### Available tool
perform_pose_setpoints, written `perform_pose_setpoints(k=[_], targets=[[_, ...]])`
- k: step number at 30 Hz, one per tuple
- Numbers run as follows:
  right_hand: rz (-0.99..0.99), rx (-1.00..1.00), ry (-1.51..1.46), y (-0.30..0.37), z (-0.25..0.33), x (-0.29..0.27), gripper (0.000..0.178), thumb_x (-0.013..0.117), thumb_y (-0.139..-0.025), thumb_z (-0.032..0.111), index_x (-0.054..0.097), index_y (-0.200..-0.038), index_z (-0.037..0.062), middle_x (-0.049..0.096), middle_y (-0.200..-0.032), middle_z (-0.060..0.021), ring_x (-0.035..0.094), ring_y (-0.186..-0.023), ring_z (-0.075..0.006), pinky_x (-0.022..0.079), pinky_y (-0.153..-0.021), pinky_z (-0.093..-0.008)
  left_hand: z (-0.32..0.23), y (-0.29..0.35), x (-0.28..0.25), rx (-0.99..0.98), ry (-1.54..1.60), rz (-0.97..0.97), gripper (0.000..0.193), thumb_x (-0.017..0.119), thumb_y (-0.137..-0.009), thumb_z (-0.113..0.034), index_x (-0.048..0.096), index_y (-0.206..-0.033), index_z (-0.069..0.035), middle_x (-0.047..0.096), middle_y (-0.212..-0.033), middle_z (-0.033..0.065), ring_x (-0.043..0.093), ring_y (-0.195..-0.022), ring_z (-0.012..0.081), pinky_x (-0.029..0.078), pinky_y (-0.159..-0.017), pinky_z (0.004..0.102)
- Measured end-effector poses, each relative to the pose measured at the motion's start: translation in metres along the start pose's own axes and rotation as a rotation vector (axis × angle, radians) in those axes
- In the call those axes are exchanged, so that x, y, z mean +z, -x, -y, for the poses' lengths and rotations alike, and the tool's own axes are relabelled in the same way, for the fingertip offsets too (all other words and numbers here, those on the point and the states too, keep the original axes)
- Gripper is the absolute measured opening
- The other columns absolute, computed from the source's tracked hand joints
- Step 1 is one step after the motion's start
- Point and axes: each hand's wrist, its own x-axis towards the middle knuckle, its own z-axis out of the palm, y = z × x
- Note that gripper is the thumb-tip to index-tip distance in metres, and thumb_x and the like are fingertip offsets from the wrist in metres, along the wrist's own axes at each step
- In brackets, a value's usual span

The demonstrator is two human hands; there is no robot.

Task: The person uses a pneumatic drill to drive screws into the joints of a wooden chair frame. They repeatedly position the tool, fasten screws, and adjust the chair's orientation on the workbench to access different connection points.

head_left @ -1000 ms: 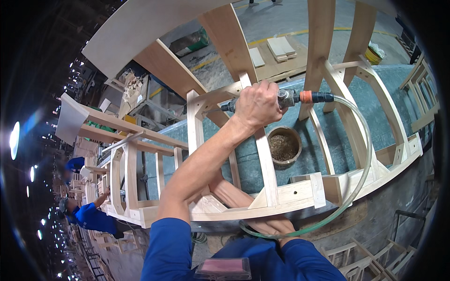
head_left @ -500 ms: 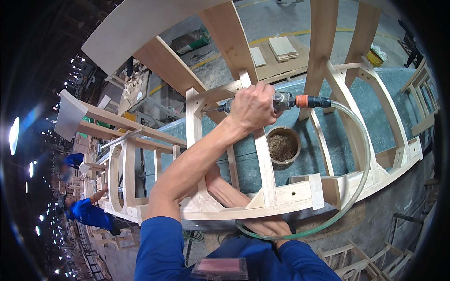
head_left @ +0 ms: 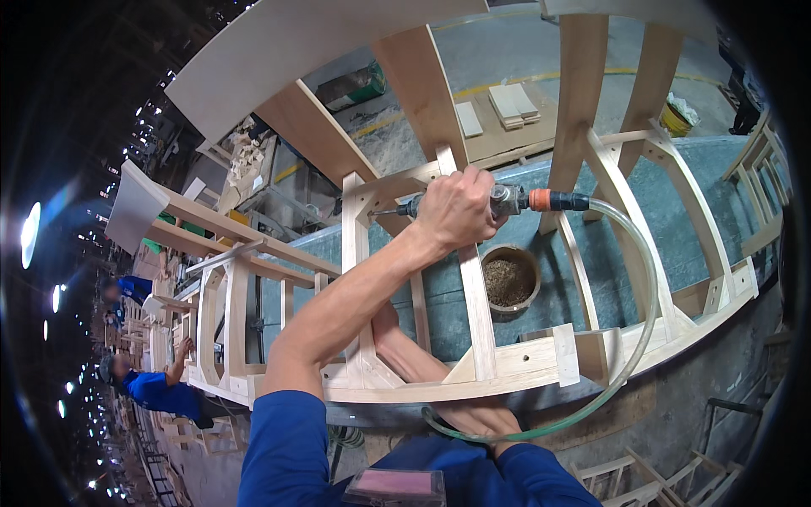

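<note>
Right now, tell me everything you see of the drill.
The drill has a grey, metallic-looking body, partly hidden by the left hand gripping it. An orange and black fitting joins it to a clear hose. It lies sideways, its thin bit pointing left at the wooden frame; contact is unclear.

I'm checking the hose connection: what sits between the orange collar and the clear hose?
In the head view, a black connector lies between the orange collar and the clear hose.

The person wears a deep-blue top [head_left: 448, 456] whose short sleeves [head_left: 283, 444] stop near the elbows. The forearms [head_left: 338, 325] and left hand [head_left: 460, 205] are bare. A clear badge holder [head_left: 438, 485] with a pink card [head_left: 393, 482] lies against the chest.
</note>
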Motion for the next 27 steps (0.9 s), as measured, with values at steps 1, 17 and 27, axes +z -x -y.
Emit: perform_pose_setpoints(k=[1,17,27], targets=[[0.021,-0.016,-0.007,-0.004,0.001,-0.002,0.040,0.050,-0.095,0.032,0.056,-0.118,-0.0004,0.063,-0.104,-0.0118,0.064,-0.091,-0.0199,0.053,-0.073,-0.0359,-0.003,-0.004,0.001,0.012,0.003,-0.010,0.031,0.077,-0.063,-0.022,0.058,-0.078,-0.003,0.059,-0.072,0.0138,0.063,-0.060,0.0328,0.053,-0.055,0.0415],[0.235,-0.061,0.089,-0.004,-0.012,-0.008,0.026,0.052,-0.097,0.029,0.059,-0.112,0.0085,0.064,-0.093,-0.0043,0.062,-0.084,-0.0168,0.051,-0.072,-0.0317,-0.014,0.028,-0.048,-0.082,0.019,0.028,0.028,0.075,-0.063,-0.024,0.060,-0.075,-0.004,0.063,-0.077,0.0146,0.065,-0.066,0.0316,0.055,-0.061,0.0417],[0.419,-0.157,-0.247,0.054,0.063,-0.198,0.036,0.056,-0.097,0.031,0.056,-0.117,0.0007,0.065,-0.102,-0.0141,0.066,-0.094,-0.0186,0.055,-0.087,-0.0319,0.000,0.042,-0.150,-0.659,1.789,-0.507,0.028,0.055,-0.087,-0.033,0.056,-0.082,-0.006,0.057,-0.078,0.0105,0.056,-0.067,0.0224,0.049,-0.061,0.0323]])
